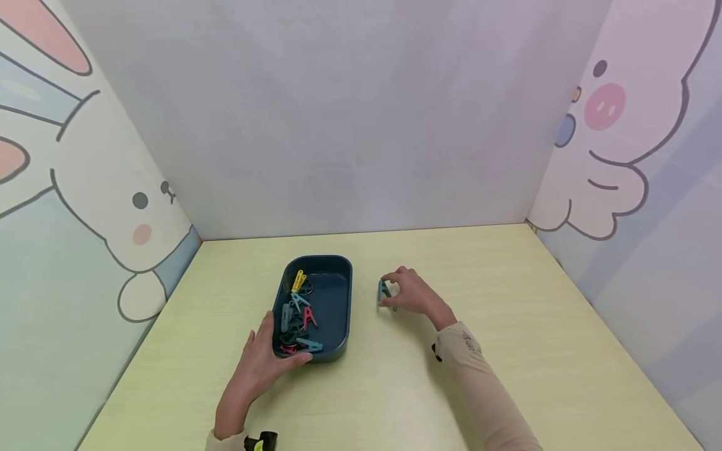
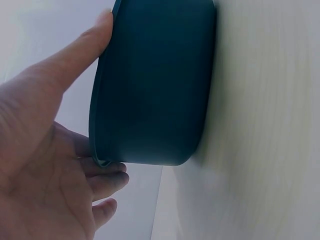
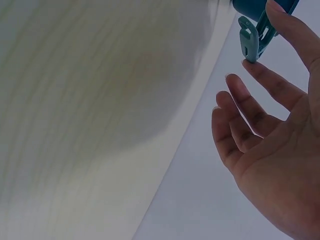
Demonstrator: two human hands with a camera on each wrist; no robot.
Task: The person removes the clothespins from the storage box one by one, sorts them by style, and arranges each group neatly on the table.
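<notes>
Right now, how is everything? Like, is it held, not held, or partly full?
Bin: upright, open-topped, partly full
Yellow clip: in the bin, unheld
Red clips: in the bin, unheld
Blue clips: in the bin, unheld
Outside clip: pinched between thumb and finger
Left hand: gripping the bin's corner
Right hand: pinching the outside clip

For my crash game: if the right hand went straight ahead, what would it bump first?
Probably the dark blue tray. The right hand, pinching a teal clothespin, might pass above its rim; height's unclear.

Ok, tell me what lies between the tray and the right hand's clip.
In the head view, just bare table between the tray and the clip.
</notes>
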